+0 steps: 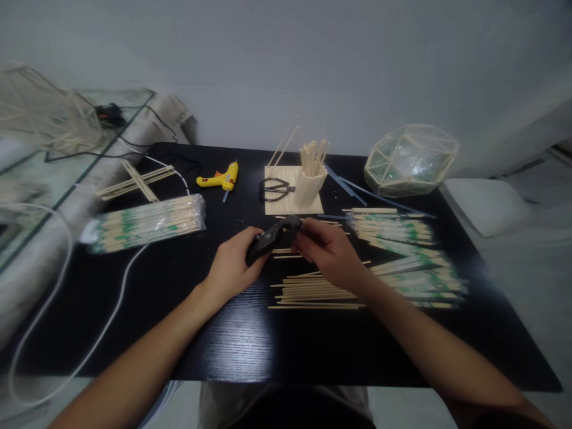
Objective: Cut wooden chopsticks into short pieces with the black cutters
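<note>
"Where is the black tool (273,237)?"
"My left hand (230,262) is closed around its near end; from there it slants away and rightward, above the black table (161,310)."
"And your right hand (333,250)?"
"Its fingers bend in at the far end. Whether they grip it, I cannot tell. Thin wooden sticks (313,290) lie beneath my right wrist."

We face a plain grey wall (268,71), dim and slightly bluish. Before us a black table (143,333) shows fine grain where a pale glare catches its near side. To our left we see a glass top (129,98) over pale cloth (53,241); to our right, a white block (473,205) and grey floor (545,280).
</note>
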`<state>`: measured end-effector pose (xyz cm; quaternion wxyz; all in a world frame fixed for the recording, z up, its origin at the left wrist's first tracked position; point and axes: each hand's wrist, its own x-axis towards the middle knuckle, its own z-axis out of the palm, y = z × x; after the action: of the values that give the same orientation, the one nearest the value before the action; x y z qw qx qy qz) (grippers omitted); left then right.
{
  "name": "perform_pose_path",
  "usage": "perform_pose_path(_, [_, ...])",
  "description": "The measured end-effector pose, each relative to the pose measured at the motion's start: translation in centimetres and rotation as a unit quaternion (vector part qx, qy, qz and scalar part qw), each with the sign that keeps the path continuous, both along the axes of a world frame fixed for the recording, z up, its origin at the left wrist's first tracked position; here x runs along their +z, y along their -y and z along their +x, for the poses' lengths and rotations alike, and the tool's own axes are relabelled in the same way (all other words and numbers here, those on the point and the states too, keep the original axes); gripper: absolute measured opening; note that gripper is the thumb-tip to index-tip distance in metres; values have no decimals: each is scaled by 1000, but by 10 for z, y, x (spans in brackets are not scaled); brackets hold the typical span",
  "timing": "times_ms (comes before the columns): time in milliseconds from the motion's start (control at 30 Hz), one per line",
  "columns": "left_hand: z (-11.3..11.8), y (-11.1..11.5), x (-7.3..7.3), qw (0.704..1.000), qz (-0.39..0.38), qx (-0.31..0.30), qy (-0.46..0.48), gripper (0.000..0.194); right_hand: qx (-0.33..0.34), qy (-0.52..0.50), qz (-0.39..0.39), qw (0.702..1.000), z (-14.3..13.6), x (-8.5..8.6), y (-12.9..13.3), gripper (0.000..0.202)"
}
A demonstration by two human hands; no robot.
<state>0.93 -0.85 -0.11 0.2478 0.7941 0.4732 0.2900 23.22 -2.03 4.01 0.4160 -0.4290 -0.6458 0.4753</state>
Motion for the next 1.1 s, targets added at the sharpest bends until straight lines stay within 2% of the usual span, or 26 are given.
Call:
perform_pose_path(267, [0,0,0,1000,-1,3,-4,20,-6,-15,-29,999,-1,0,0,29])
perform_pose_path(567, [2,1,1,1000,-6,3,-4,21,-8,-20,-17,1000,-2,-2,1,21])
perform_pose_path(867, [2,2,2,1000,-14,1,0,22,-12,-14,-24,1000,-2,-1,1,24])
perform_pose_path(1100, [2,2,3,1000,-4,-7,-4,22,-8,-20,1,1000,-3,-4,1,23])
